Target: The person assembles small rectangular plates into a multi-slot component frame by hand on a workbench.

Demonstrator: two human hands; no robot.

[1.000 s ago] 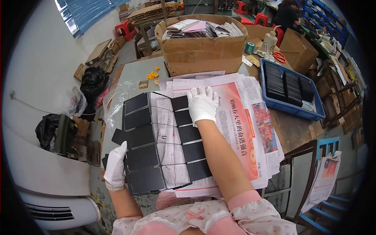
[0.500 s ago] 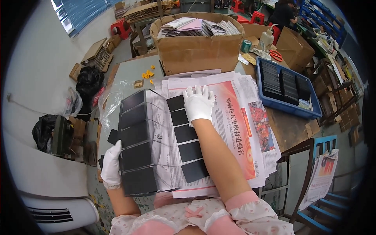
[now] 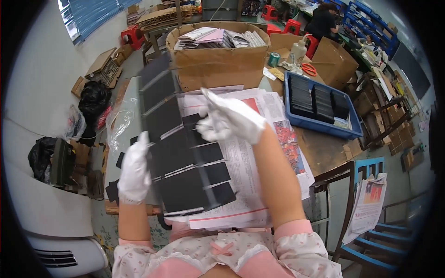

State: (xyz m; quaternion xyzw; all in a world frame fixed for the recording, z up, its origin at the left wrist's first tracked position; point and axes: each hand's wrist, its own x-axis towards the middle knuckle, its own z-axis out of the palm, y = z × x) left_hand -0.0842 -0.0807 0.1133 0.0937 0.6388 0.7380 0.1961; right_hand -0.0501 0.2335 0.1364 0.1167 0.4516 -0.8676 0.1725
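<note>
A long see-through holder with several black rectangular plates in a row is up off the table, blurred by motion. My left hand, in a white glove, is closed on its left edge. Close to the holder's right side, my white-gloved right hand is raised with its fingers apart, the index finger pointing up; it holds nothing that I can see. Beneath lies a column of loose black plates on the newspaper sheets, partly covered by the holder. A few dark pieces lie left of my left hand.
A cardboard box of folded newspapers stands at the back. To the right are a blue tray packed with black plates, orange-handled scissors, green tape and a squeeze bottle. A blue chair stands at right; a person is far off.
My right hand has lifted off the newspaper and moved toward the holder, its fingers no longer flat. The holder has swung right and now overlaps the column of plates. The view has shifted slightly.
</note>
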